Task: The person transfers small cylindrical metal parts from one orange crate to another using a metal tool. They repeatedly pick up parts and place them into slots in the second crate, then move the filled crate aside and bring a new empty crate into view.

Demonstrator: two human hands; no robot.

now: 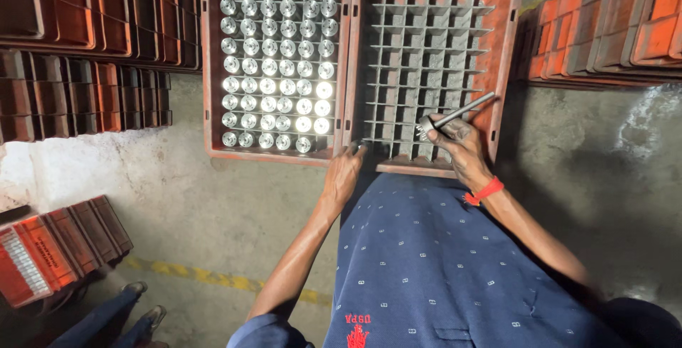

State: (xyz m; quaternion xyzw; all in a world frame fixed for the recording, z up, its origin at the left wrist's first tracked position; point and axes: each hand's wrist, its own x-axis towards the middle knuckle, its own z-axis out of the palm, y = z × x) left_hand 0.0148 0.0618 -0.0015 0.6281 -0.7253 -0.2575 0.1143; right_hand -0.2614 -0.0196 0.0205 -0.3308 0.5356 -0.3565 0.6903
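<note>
Right hand [458,142] grips a steel shaft [458,115] over the empty gridded crate [433,63], while left hand [346,170], fingers loosely curled and holding nothing, steadies the crate's near rim.

Two crates sit side by side on the floor [177,199]: the left crate [273,63] full of cylinders [277,63], the right crate [433,63] holding a bare grid [426,56]. Crate stacks [85,42] flank both.

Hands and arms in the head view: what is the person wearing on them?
Both forearms are bare, no gloves. The right hand has a red thread band tied at the wrist. The left hand wears nothing. A dark blue short sleeve covers the left upper arm.
</note>
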